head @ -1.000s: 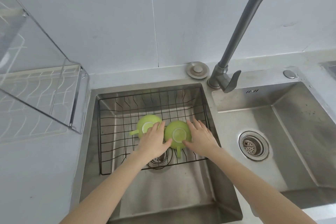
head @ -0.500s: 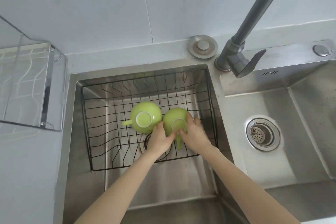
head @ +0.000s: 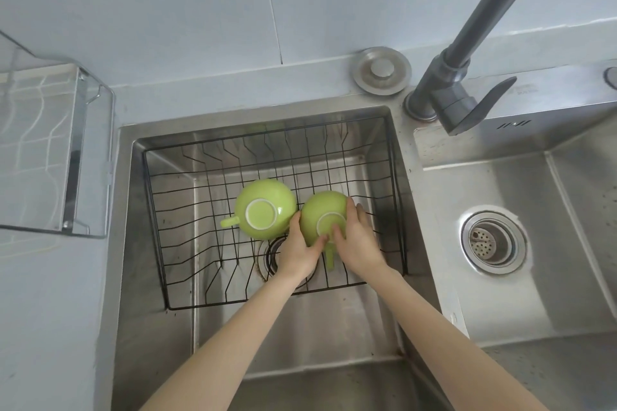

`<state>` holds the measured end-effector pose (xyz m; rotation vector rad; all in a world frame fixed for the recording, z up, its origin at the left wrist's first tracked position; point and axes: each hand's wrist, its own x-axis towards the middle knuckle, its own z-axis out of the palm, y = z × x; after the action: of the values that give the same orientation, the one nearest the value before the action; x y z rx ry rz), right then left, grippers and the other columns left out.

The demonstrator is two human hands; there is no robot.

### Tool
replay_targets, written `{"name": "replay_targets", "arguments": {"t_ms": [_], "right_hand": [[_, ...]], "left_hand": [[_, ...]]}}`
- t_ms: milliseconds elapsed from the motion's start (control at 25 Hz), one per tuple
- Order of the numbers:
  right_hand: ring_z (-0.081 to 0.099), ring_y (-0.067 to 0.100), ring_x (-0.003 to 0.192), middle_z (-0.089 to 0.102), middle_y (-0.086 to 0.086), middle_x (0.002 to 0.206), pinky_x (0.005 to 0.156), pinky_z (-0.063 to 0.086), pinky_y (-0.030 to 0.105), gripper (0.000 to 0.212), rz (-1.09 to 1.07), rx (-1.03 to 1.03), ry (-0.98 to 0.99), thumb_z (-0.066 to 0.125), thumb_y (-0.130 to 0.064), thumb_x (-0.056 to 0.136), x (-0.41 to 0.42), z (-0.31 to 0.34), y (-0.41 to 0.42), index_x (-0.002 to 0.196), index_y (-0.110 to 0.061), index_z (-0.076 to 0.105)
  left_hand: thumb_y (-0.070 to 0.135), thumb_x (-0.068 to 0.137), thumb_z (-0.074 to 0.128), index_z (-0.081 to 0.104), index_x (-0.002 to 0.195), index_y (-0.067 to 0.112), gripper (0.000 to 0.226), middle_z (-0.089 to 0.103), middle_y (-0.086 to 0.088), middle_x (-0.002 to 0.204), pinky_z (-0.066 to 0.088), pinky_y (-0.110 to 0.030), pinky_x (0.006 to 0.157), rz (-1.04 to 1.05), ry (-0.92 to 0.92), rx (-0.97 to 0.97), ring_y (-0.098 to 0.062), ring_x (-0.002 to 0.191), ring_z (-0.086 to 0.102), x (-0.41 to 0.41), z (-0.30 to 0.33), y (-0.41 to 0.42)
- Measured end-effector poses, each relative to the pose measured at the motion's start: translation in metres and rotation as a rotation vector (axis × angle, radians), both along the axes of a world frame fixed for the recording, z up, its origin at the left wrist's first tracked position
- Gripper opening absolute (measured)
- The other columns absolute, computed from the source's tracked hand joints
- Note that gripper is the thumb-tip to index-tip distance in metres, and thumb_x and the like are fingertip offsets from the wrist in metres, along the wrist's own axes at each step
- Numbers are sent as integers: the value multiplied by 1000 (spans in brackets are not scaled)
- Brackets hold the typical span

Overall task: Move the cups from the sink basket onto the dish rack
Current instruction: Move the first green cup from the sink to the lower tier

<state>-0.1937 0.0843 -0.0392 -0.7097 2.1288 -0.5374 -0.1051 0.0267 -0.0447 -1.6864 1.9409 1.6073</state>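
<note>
Two green cups lie upside down in the black wire sink basket point(head: 173, 243) inside the left sink. The left cup point(head: 263, 207) stands free, its handle pointing left. Both my hands clasp the right cup point(head: 322, 210): my left hand point(head: 298, 250) presses its left side and my right hand point(head: 355, 243) wraps its right side and base. Its handle points toward me between my wrists. The dish rack point(head: 43, 150) with a clear cover stands on the counter at the far left.
A dark grey faucet point(head: 467, 53) rises at the right rear of the left sink, its lever pointing right. The right sink point(head: 567, 243) has a round drain strainer point(head: 492, 240). A round metal cap point(head: 380, 72) sits on the counter behind.
My left hand shifted off the left cup to the right cup, and both hands closed around the right cup. The view moved closer and tilted down.
</note>
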Motion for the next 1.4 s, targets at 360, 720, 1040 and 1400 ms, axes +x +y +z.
{"name": "replay_targets", "arguments": {"t_ms": [360,720,1040,1400], "right_hand": [[45,37,123,36,15,145,95,36,34,54,-64,-138,57,44,-8,92,1,35,5,142,-7,23],[32,34,134,28,10,150,110,26,37,77,98,-201,137,63,-31,84,17,107,24,145,-14,19],[22,25,143,19,8,155,114,22,33,83,133,-374,247,70,-25,78,47,174,36,145,-22,19],[32,19,137,29,-1,152,108,28,28,83,167,-441,267,68,-30,79,119,216,36,145,-22,18]], "left_hand": [[26,83,64,30,139,15,66,56,-12,130,41,-35,101,85,76,5,-28,118,53,7,25,1],[34,85,58,36,135,17,57,60,1,87,54,-37,85,141,232,-27,-19,83,59,31,83,3],[21,86,60,30,140,21,61,56,-8,123,54,-12,59,51,457,-64,-15,94,62,79,151,6],[10,75,72,20,143,19,86,46,-5,121,48,-11,77,-132,478,-394,-5,89,56,162,177,5]]}}
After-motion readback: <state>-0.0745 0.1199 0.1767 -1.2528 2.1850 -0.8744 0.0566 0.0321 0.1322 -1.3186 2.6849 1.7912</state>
